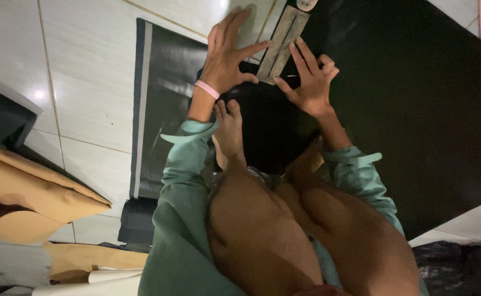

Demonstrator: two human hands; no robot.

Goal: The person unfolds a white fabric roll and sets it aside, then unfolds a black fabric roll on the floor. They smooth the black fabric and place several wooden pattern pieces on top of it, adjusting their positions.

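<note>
- Both hands press flat on one wooden ruler (282,43); neither closes around it. Left hand (227,55) spread wide, palm down, thumb tip at the ruler's left edge. Right hand (309,77) fingers fanned, fingertips touching the ruler's lower right edge.
- Ruler: one, long, grey-brown, tilted, lying across the near-left edge of one large black sheet (416,98); its far end runs out of the top of the view.
- One pink wristband (207,89) on the left wrist.
- One bare foot (229,131) rests on the black sheet just below the left hand; two bent knees fill the lower middle.
- One grey mat (161,98) with a pale stripe along its left edge lies under the sheet's left side.
- White tiled floor (87,66) shows open to the left and top.
- Tan sheets (32,192), several, piled at lower left, well apart from the hands.
- Sheet's right half lies bare, its corner reaching the far right edge.
</note>
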